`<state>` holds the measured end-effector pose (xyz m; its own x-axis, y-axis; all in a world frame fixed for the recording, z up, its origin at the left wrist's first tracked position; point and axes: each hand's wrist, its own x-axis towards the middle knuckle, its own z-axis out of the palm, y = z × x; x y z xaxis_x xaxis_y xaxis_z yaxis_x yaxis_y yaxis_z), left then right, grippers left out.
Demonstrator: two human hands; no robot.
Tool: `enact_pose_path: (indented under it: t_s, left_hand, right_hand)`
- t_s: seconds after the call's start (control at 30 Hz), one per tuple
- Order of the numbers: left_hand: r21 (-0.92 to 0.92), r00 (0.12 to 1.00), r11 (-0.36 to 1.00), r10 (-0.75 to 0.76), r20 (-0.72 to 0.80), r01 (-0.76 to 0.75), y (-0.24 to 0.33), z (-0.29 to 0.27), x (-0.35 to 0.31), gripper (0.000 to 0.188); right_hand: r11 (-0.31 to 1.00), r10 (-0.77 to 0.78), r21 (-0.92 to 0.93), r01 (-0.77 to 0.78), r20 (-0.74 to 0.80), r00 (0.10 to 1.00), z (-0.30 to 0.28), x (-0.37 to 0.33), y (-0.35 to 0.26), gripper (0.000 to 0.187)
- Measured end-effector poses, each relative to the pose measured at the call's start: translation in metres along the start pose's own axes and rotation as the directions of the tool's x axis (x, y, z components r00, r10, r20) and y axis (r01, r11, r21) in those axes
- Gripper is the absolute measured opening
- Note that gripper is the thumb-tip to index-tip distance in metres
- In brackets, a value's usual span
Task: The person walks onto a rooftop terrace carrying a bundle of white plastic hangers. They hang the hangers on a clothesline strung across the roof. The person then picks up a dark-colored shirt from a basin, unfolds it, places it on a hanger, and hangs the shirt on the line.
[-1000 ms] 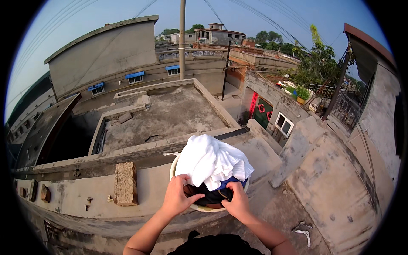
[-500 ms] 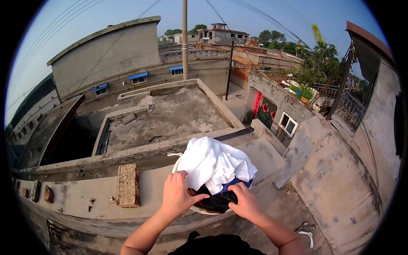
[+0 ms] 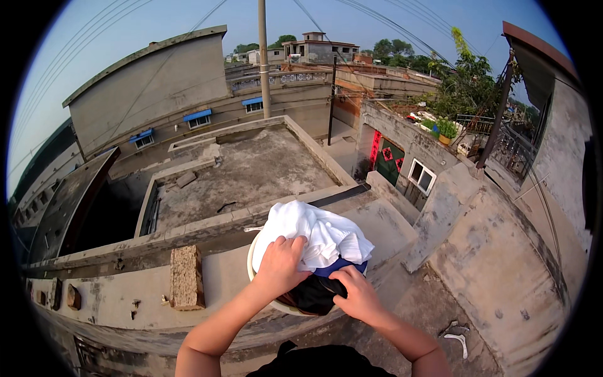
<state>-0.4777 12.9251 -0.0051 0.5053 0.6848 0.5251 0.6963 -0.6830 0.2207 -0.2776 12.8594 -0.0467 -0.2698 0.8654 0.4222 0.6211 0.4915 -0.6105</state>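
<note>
Seen from the clothes basin, a flat concrete roof [image 3: 251,160] is spreading out toward eleven o'clock. A concrete ledge [image 3: 223,273] is running past from nine o'clock, with the pale, round basin [image 3: 252,259] sitting over it, its base being hidden. Inside, a white garment [image 3: 323,235] is heaping up toward twelve, and dark cloth [image 3: 314,295] is lying toward six. At nine o'clock, well apart, a rough block [image 3: 186,279] is resting on the ledge. The left hand [image 3: 281,264] is lying over the white garment with bent fingers; whether its grip is closing on fabric, I cannot tell. At four, the right hand [image 3: 358,294] is touching the dark cloth, its grip being likewise unclear. Between them, blue cloth [image 3: 333,267] is showing.
</note>
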Motion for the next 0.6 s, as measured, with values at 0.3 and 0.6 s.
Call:
enact_pose_path:
  t_s: [0.3, 0.6]
  left_hand:
    - [0.107, 0.998, 0.994, 0.015, -0.054, -0.009, -0.009, 0.012, 0.012, 0.041]
    - [0.122, 0.994, 0.992, -0.001, -0.112, 0.015, -0.028, -0.018, 0.019, 0.038]
  right_hand:
    - [0.995, -0.077, -0.062, 0.077, -0.007, 0.997, -0.005, 0.007, -0.005, 0.039]
    - [0.975, -0.131, -0.162, 0.153, 0.139, 0.982, -0.07, 0.017, -0.019, 0.027]
